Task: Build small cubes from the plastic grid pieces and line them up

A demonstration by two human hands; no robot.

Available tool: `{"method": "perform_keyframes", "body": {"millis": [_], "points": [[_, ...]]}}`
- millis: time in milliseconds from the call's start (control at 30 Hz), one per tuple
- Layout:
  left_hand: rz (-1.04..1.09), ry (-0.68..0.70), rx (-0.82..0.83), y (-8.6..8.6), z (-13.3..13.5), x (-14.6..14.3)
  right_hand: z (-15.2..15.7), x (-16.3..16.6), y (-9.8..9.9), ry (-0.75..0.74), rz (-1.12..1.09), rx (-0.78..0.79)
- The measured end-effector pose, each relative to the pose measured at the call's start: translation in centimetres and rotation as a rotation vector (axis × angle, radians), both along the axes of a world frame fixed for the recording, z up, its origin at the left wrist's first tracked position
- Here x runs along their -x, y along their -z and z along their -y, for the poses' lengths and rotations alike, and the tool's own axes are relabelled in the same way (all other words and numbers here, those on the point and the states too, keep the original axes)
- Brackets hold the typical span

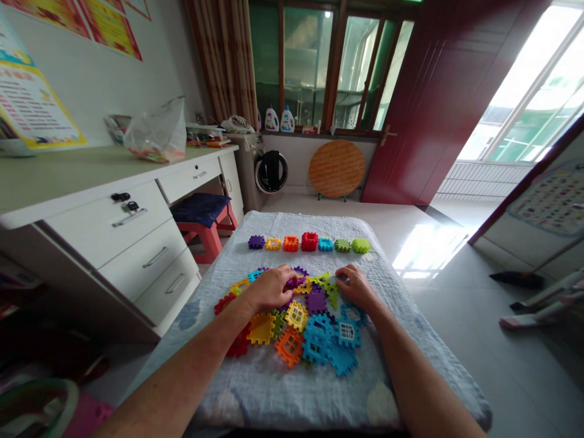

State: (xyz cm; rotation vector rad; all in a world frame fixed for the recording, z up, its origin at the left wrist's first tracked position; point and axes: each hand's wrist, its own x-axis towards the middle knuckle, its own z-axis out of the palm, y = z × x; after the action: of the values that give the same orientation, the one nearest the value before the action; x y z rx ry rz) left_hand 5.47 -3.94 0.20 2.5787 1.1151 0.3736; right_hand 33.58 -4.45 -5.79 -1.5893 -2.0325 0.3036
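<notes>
A loose pile of notched plastic interlocking building pieces lies on the cloth in front of me. My left hand (275,287) is over the middle of the pile, its fingers curled on a purple piece (298,281). At the pile's right edge is my right hand (356,286), fingers bent together beside a light green piece (325,281); what is between them, if anything, is hidden. Nearer to me are a yellow window piece (297,316), an orange window piece (289,347), a solid yellow piece (261,329), a purple square (316,302) and several blue pieces (318,337).
Beyond the pile, several assembled blocks stand in a row, including a red block (309,241) and a lime block (361,246). They share the cloth-covered table (365,401). A white desk (137,225) with drawers is on the left, with a red stool (205,234) tucked by it.
</notes>
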Motion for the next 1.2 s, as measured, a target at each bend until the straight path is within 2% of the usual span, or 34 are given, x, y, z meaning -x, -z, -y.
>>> {"method": "perform_keyframes", "body": {"millis": [167,400,800,900,1033,1200], "points": [[0.088,-0.051,-0.02,-0.7,0.0,-0.8,0.0,0.0,-0.1,-0.002,-0.005,0.001],[0.215,-0.003,0.076,-1.2,-0.5,-1.4,0.0,0.0,-0.2,-0.003,-0.013,0.004],[0.393,-0.033,0.237,-2.0,-0.7,-1.3,0.0,0.1,-0.1,0.002,-0.008,-0.003],[0.429,-0.067,0.221,-2.1,-1.2,-1.5,0.0,0.0,-0.1,-0.001,-0.004,0.002],[0.383,-0.138,0.135,-1.6,-1.8,-2.7,0.0,0.0,0.0,-0.003,0.0,0.0],[0.132,-0.281,0.042,-0.4,-1.3,-4.6,-0.1,0.0,0.2,0.001,-0.003,-0.011]]}}
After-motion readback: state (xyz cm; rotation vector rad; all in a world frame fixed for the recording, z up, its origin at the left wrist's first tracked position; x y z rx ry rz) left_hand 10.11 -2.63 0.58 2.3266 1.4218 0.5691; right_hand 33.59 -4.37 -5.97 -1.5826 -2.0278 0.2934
